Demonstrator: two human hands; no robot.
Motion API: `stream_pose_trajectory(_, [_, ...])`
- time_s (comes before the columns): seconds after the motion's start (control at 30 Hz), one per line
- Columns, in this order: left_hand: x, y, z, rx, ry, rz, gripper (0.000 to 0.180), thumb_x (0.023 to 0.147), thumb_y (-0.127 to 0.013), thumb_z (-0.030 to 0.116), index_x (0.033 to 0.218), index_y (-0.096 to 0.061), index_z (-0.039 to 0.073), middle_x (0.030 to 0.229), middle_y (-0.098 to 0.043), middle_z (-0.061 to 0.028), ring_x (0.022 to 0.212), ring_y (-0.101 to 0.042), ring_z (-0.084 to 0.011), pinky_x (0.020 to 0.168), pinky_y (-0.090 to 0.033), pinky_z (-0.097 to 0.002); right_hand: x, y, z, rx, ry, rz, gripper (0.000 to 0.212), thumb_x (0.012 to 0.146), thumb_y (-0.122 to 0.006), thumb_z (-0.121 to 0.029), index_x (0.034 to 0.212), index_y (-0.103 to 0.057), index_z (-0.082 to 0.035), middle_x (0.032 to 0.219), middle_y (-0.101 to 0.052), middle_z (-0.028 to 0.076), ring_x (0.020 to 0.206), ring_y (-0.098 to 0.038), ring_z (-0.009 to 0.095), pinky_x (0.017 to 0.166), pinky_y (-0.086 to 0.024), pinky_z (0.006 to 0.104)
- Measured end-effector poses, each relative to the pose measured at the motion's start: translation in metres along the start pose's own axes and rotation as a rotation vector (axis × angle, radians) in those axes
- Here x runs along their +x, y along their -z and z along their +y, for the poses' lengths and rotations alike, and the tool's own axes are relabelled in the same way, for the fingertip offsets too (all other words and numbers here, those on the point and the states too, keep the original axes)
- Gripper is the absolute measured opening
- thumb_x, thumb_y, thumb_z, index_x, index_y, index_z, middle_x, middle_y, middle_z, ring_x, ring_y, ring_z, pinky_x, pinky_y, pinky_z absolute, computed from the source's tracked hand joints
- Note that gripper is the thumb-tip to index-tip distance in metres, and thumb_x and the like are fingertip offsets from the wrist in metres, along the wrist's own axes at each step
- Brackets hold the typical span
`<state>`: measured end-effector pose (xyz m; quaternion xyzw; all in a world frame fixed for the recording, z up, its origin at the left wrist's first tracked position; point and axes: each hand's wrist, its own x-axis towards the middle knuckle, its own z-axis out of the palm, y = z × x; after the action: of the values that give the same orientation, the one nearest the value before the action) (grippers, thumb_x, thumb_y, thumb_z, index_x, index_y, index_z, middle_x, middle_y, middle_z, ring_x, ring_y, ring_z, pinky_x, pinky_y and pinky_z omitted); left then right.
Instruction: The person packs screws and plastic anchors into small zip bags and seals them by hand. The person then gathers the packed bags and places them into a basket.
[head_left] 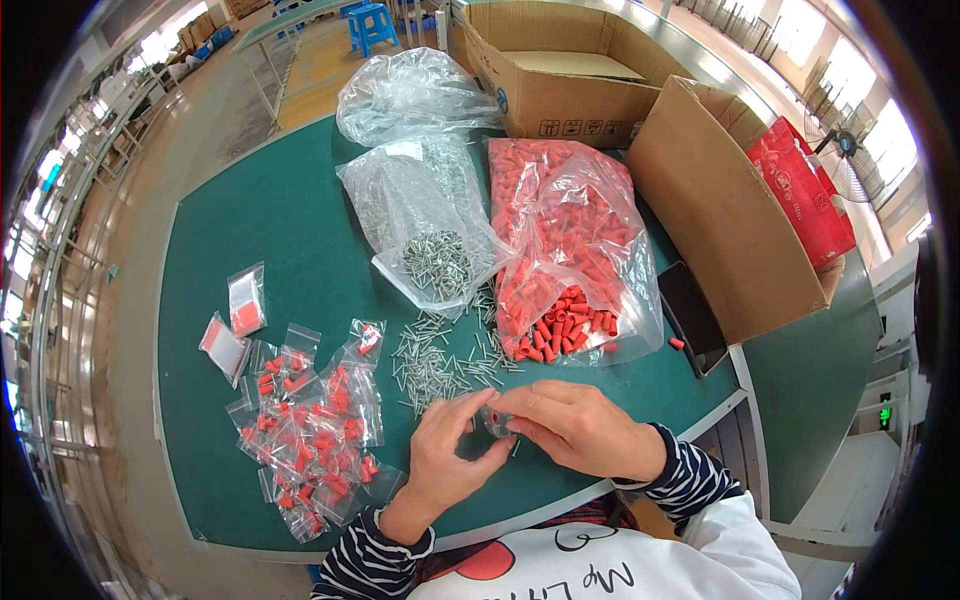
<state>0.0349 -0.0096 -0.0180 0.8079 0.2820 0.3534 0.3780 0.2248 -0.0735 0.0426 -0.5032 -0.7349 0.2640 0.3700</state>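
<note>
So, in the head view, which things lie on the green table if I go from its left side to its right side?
Pile of small filled bags → loose screws → clear bag of screws → bag of red plugs → tilted cardboard box.

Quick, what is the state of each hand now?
Left hand: closed on the small clear bag.
Right hand: closed on the same small clear bag.

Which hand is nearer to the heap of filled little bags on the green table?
Left. The left hand lies just right of the heap of filled bags; the right hand is farther right, beyond the left.
</note>
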Motion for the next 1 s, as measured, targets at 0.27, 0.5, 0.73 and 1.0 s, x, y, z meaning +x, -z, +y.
stream_pose_trajectory(0.27, [0.001, 0.004, 0.003, 0.027, 0.049, -0.005, 0.063, 0.065, -0.083, 0.009, 0.124, -0.061, 0.005, 0.109, -0.069, -0.0069, 0.072, -0.055, -0.0186, 0.064, -0.048, -0.0294, 0.002, 0.001, -0.003, 0.059, -0.009, 0.125, 0.036, 0.086, -0.065, 0.0, 0.121, -0.058, 0.0, 0.115, -0.061, 0.017, 0.099, -0.064, 0.035, 0.078, -0.054, 0.0384])
stream_pose_trajectory(0.5, [-0.004, 0.001, -0.004, -0.214, 0.031, 0.12, 0.052, 0.072, -0.083, 0.003, 0.12, -0.062, 0.004, 0.101, -0.068, -0.0028, 0.069, -0.042, -0.0037, 0.05, -0.029, -0.0176, -0.013, -0.015, 0.013, 0.122, -0.136, 0.073, 0.037, 0.084, -0.07, -0.005, 0.12, -0.06, -0.002, 0.108, -0.062, 0.013, 0.093, -0.064, 0.027, 0.075, -0.052, 0.0356])
stream_pose_trajectory(0.73, [-0.007, 0.001, -0.004, -0.27, 0.148, 0.1, 0.051, 0.071, -0.085, 0.005, 0.117, -0.064, 0.004, 0.105, -0.07, -0.0045, 0.072, -0.048, -0.0077, 0.056, -0.039, -0.0199, -0.011, -0.018, 0.02, 0.111, -0.126, 0.144, 0.03, 0.084, -0.071, -0.008, 0.112, -0.063, -0.003, 0.099, -0.064, 0.011, 0.089, -0.064, 0.025, 0.076, -0.05, 0.0364])
stream_pose_trajectory(1.0, [-0.001, 0.008, -0.003, -0.156, 0.028, 0.074, 0.053, 0.073, -0.079, 0.002, 0.123, -0.062, 0.005, 0.111, -0.07, -0.004, 0.071, -0.044, -0.0038, 0.05, -0.03, -0.0172, -0.043, 0.018, 0.014, -0.319, -0.312, -0.017, 0.032, 0.08, -0.076, -0.017, 0.107, -0.064, -0.005, 0.101, -0.06, 0.011, 0.091, -0.062, 0.029, 0.076, -0.051, 0.0385])
